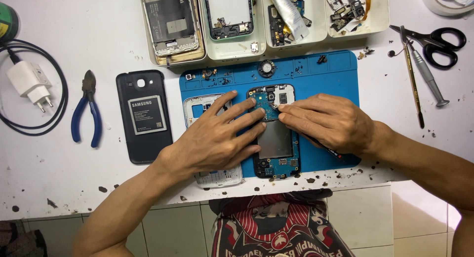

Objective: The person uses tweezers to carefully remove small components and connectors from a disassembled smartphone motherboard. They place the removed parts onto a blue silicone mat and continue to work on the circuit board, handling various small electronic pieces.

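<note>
Lying open on the blue mat [335, 74] is a phone [274, 133] with its back off, right in the middle of the desk [89, 183]. The left hand [215, 138] is pressing flat on it, fingers spread wide, holding it down. The right hand [328, 121] is pinching a thin tool [330, 151], and the tip is poking at the small board near the top of the phone. This looks like the picking-apart step. The next move is calling for a tiny, soft push. A white frame [197, 109] is lying just beside the phone. A black cover [144, 116] and blue pliers [88, 111] are lying farther left. Trays [232, 47] and scissors [437, 42] are sitting beyond.
</note>
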